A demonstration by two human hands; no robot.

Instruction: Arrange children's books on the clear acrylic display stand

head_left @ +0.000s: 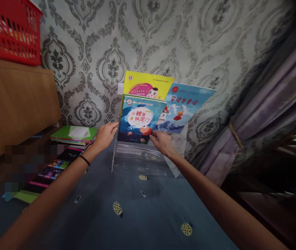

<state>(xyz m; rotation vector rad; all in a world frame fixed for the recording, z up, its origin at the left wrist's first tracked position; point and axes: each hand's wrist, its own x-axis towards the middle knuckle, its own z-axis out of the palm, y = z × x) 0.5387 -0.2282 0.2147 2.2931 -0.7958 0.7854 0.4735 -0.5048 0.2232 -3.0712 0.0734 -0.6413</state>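
A clear acrylic book stand (127, 152) stands against the wall with picture books propped upright in it. The front one, a dark blue picture book (134, 133) with a white title patch and a red fish, rests low on the left side. Behind it rise a yellow book (148, 81) and, to the right, a light blue book (189, 104). My left hand (108, 134), with a black band on the wrist, has its fingertips at the dark blue book's left edge. My right hand (162, 141) has its bent fingers on that book's lower right edge, thumb partly hidden.
A stack of books (71, 133) lies on the left, with a dark open-laid booklet (56, 166) in front. A wooden cabinet (15, 104) carries a red plastic basket (30, 38). A tied purple curtain (252, 125) hangs right. Blue pineapple-print cloth (148, 222) covers the surface.
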